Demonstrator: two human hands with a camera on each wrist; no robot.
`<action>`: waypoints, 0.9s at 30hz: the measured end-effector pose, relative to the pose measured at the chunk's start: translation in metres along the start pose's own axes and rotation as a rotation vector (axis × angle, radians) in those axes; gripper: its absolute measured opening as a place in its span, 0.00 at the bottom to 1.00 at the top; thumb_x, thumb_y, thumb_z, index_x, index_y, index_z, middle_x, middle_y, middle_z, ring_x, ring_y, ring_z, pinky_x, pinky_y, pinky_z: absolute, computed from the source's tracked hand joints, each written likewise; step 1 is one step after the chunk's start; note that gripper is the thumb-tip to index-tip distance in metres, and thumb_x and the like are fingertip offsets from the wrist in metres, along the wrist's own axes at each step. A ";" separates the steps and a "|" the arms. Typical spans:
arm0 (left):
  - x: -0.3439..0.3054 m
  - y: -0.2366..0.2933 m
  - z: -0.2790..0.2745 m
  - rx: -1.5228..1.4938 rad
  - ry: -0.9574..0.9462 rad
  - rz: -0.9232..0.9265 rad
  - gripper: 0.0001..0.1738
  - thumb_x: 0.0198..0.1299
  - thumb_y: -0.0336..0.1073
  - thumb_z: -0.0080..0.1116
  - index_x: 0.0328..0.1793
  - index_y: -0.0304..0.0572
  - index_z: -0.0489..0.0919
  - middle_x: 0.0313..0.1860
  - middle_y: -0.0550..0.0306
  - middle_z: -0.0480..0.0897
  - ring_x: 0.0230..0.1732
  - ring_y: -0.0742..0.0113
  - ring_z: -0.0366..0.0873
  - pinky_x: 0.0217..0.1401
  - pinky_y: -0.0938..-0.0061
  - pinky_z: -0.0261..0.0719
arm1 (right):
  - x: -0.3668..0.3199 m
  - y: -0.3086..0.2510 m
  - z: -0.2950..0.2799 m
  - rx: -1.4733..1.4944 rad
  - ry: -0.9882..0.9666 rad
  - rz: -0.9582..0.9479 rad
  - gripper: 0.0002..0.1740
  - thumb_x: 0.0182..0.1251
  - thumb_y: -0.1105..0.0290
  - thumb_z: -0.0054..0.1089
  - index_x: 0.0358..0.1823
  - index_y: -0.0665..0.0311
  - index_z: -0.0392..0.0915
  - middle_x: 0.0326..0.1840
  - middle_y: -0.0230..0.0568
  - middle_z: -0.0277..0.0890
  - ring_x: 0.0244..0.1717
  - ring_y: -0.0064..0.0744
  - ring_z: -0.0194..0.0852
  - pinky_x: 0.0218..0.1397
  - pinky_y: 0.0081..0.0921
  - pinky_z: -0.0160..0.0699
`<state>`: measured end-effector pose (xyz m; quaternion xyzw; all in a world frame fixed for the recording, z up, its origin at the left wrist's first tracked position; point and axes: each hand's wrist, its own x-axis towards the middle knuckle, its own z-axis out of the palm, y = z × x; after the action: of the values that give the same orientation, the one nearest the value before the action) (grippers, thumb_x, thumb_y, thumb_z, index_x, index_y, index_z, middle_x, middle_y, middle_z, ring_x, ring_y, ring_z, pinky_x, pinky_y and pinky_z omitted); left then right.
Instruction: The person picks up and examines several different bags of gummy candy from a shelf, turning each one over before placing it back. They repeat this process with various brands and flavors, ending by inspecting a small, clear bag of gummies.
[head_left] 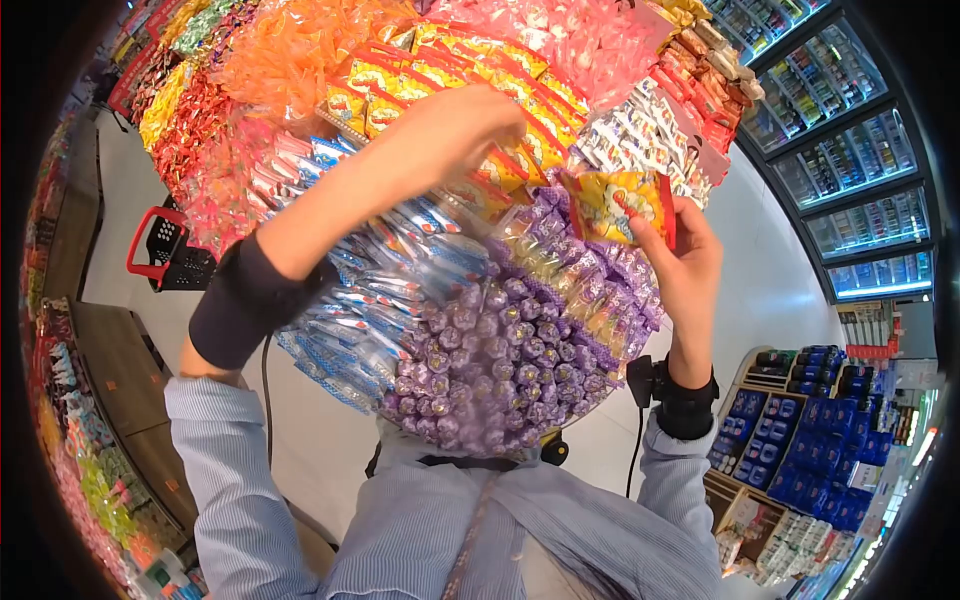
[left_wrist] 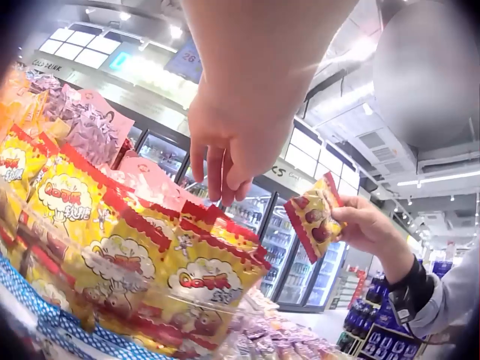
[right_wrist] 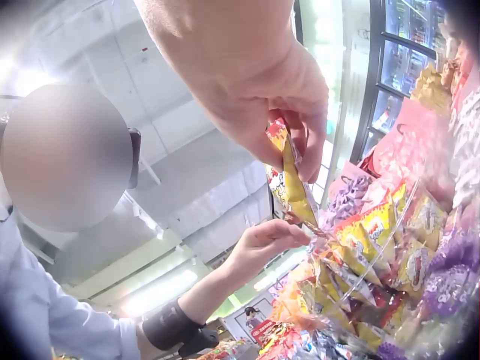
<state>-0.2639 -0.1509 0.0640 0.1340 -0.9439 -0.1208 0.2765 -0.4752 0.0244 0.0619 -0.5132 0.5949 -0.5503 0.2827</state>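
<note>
My right hand (head_left: 690, 255) pinches a small yellow candy bag (head_left: 620, 208) with red ends by one edge, thumb over its front. In the right wrist view that bag (right_wrist: 292, 187) is seen nearly edge-on below the fingers. Over the rows of similar yellow candy bags (left_wrist: 124, 262) hovers my left hand (left_wrist: 240, 150), its fingers hanging loosely downward with nothing between them. The bags stand upright in a clear-walled compartment of the candy display, close below the left fingertips.
Purple-wrapped round candies (head_left: 500, 350) and blue-and-white packets (head_left: 365, 310) fill the display's near side. Orange wrappers (head_left: 290, 60) lie at the back left. A black basket with a red handle (head_left: 150, 240) stands left; lit drink fridges (head_left: 865, 180) line the right.
</note>
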 end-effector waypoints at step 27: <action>0.009 -0.029 0.019 -0.006 -0.229 -0.091 0.07 0.52 0.34 0.52 0.30 0.37 0.70 0.25 0.45 0.75 0.32 0.46 0.75 0.33 0.58 0.70 | 0.083 0.038 0.069 -0.550 -0.013 -0.519 0.11 0.50 0.74 0.60 0.35 0.68 0.70 0.29 0.54 0.72 0.34 0.57 0.70 0.34 0.40 0.69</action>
<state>-0.2763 -0.1779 0.0442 0.1611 -0.9619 -0.1508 0.1614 -0.4502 -0.0818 0.0291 -0.7070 0.5687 -0.4202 -0.0106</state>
